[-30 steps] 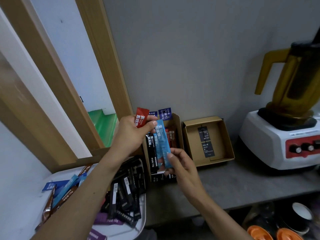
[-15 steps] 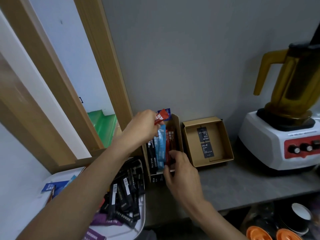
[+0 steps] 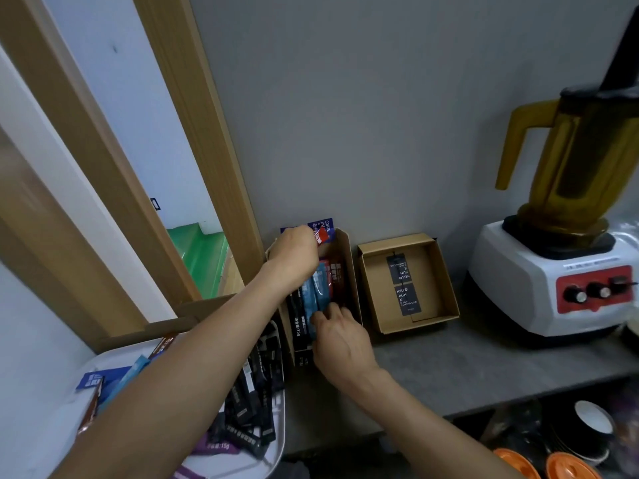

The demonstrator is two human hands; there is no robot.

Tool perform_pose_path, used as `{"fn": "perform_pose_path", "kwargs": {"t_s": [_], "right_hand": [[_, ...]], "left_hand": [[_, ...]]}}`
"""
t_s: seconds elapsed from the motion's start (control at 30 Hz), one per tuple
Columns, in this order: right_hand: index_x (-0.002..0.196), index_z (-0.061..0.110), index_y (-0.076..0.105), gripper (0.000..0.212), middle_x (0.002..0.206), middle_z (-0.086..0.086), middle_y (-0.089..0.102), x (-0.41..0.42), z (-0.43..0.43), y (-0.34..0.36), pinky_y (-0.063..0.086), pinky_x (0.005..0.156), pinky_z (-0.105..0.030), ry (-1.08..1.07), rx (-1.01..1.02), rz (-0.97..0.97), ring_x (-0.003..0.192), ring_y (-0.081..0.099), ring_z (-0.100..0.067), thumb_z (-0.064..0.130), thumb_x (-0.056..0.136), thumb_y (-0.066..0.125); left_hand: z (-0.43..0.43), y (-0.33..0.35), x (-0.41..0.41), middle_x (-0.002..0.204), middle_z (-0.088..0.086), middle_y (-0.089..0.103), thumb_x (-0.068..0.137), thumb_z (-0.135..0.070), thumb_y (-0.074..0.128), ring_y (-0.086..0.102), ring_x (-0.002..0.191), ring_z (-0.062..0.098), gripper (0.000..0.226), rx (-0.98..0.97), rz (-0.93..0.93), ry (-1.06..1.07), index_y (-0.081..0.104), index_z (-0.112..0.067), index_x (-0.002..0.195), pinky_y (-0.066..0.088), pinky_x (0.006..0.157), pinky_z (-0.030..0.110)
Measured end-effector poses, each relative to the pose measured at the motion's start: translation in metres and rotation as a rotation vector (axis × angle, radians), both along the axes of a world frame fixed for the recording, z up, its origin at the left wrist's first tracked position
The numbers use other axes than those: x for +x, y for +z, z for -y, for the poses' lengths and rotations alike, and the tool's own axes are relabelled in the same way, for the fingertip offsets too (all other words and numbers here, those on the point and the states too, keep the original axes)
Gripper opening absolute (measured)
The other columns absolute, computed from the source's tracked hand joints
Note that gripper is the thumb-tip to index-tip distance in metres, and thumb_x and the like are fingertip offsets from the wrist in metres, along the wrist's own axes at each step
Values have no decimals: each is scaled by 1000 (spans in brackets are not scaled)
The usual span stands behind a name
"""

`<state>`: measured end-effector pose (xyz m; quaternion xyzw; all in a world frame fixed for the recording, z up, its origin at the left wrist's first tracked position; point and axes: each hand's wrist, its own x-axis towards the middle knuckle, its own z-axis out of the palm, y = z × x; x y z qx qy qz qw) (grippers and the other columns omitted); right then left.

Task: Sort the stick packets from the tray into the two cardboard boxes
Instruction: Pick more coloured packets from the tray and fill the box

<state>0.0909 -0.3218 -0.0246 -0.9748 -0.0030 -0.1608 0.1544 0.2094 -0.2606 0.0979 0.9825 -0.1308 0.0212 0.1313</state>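
Observation:
My left hand [image 3: 294, 259] grips a red stick packet [image 3: 322, 235] above the far end of the left cardboard box [image 3: 349, 271]. That box holds black, blue and dark red packets side by side. At its near end my right hand [image 3: 340, 340] pinches the end of a blue stick packet [image 3: 316, 293] that lies in the box. The right cardboard box [image 3: 446, 288] holds only two black tags. A white tray [image 3: 276, 440] at lower left carries several black, blue, purple and brown packets, partly hidden by my left forearm.
A white blender [image 3: 553, 288] with an amber jug stands on the grey counter [image 3: 466, 364] to the right of the boxes. Orange lids [image 3: 567, 468] and a cup [image 3: 593, 420] sit on a lower shelf. A wooden frame [image 3: 193, 140] rises at the left.
My right hand has lowered the blue packet into the left box. My left hand has carried the red packet farther back and lower over the box's far end.

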Motion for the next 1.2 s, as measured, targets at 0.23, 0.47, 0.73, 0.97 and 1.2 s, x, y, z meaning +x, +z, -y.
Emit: {"fn": "perform_pose_path", "kwargs": {"t_s": [0.23, 0.47, 0.73, 0.97, 1.2], "right_hand": [[135, 21, 58, 38, 134, -3, 55, -3, 5, 1, 56, 95, -34, 34, 77, 33, 121, 56, -20, 25, 97, 62], [116, 23, 67, 19, 105, -6, 72, -23, 10, 27, 63, 81, -41, 121, 1389, 79, 95, 72, -22, 31, 104, 53], [109, 17, 71, 24, 104, 2, 77, -29, 16, 24, 62, 78, -30, 168, 1442, 45, 97, 75, -20, 28, 88, 72], [111, 25, 71, 29, 110, 4, 75, -38, 28, 10, 62, 81, -31, 119, 1373, 65, 105, 73, -15, 39, 86, 69], [119, 26, 58, 35, 116, 12, 59, -43, 23, 2, 59, 71, -19, -63, 563, 336, 96, 64, -3, 53, 96, 55]], "left_hand": [[-9, 14, -13, 86, -1, 62, 105, -53, 45, 62, 70, 13, 37, -816, -108, -55, 54, -17, 109, 45, 60, 28], [-34, 2, -42, 85, 4, 67, 108, -25, 47, 66, 80, 17, 23, -1459, -628, -216, 64, -9, 111, 55, 80, 37], [-48, 6, -54, 100, 1, 76, 100, -27, 62, 69, 101, 17, 25, -1193, -508, -210, 78, -13, 113, 59, 87, 35], [-66, 27, -51, 92, -7, 78, 87, -38, 77, 74, 89, 10, 15, -731, -158, -166, 78, -26, 95, 52, 57, 22], [-44, 30, -44, 89, -7, 75, 101, -27, 62, 73, 76, 6, 11, -382, -102, -257, 72, -22, 103, 59, 62, 20]]}}
